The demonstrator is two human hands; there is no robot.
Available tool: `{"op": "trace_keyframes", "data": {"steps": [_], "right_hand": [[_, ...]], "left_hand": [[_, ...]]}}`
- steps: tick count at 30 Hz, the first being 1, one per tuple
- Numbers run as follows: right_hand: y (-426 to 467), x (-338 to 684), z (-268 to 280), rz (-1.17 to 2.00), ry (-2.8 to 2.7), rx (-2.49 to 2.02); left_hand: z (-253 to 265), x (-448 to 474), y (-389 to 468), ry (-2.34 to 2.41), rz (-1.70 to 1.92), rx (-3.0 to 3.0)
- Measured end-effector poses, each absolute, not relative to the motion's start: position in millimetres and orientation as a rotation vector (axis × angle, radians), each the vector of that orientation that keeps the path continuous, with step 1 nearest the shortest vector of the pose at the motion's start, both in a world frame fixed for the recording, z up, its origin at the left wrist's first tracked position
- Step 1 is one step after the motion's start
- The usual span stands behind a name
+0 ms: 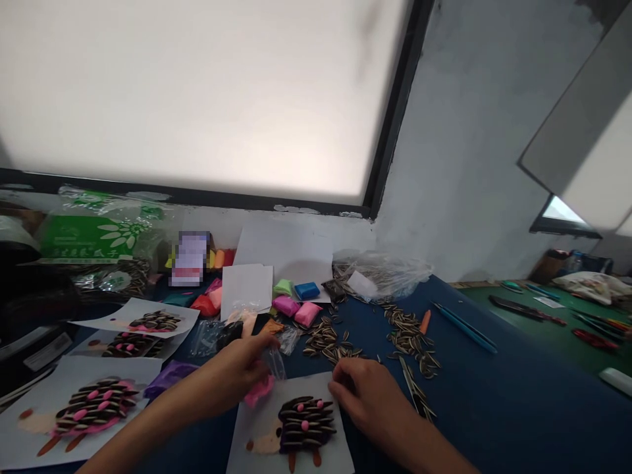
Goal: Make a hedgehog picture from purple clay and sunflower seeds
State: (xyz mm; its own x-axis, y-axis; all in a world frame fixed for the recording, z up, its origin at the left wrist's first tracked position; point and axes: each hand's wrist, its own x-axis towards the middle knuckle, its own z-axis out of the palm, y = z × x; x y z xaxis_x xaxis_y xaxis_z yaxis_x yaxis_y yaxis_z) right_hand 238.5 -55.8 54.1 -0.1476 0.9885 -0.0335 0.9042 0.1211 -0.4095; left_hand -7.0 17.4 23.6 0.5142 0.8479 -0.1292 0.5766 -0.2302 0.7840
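My left hand [249, 365] is closed, reaching over a clear plastic bag [275, 363] and a lump of pink clay [259, 391]. Its lower fingers are hidden, so I cannot tell what they grip. Beside the upper right corner of a white card [241, 426], my right hand [363, 392] is curled, thumb and forefinger together; anything between them is too small to make out. On the card is a hedgehog picture [307, 431], with sunflower seeds as spines, three pink balls on them, a pale clay snout and brown feet.
More hedgehog cards [93, 411] lie at the left, near a purple clay packet [170, 376]. Coloured clay packets [307, 314] and loose sunflower seeds [323, 339] lie behind my hands. To the right are tweezers [464, 327] and a utility knife [415, 388]. A seed bag [93, 234] stands back left.
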Motion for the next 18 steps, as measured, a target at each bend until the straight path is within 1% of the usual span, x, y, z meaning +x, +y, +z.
{"op": "trace_keyframes", "data": {"steps": [5, 11, 18], "right_hand": [[-55.2, 241.2, 51.7, 0.493, -2.161, -1.901], [-53.8, 243.9, 57.0, 0.353, -2.161, -1.963], [-52.1, 241.9, 49.3, 0.431, -2.156, -1.899]], "left_hand": [[24.0, -6.3, 16.9, 1.169, 0.391, 1.946], [24.9, -6.9, 15.5, 1.182, 0.389, 1.949], [27.2, -4.7, 16.8, 1.128, 0.451, 1.946]]}}
